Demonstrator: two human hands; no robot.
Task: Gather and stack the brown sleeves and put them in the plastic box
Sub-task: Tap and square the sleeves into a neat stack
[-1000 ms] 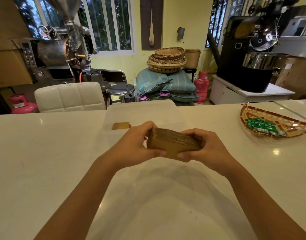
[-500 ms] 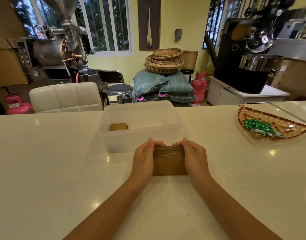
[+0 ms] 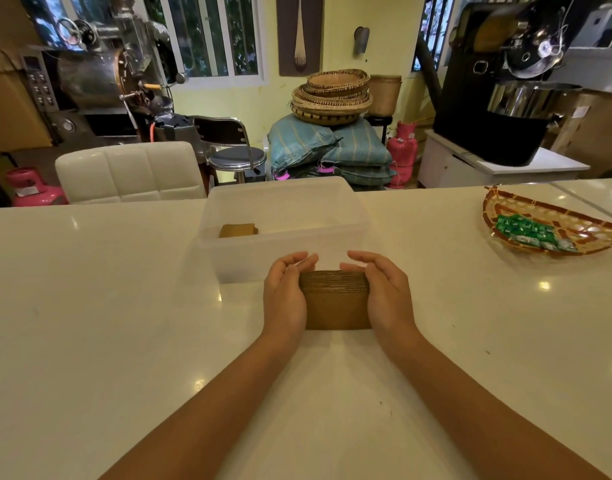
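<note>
The two short sides of the sleeve stack (image 3: pixel 335 299) are covered by the left hand (image 3: pixel 284 296) and the right hand (image 3: pixel 387 296), so the palms cannot be seen. How many sleeves are in the stack cannot be counted; the edges are too fine. The small brown stack (image 3: pixel 238 230) in the plastic box (image 3: pixel 349 233) is partly hidden by the front wall, which is cloudy. The woven tray (image 3: pixel 505 216) is cut off at the right edge. The green packets (image 3: pixel 526 230) are too small to be read. The counter (image 3: pixel 89 306) is cut off on three sides.
</note>
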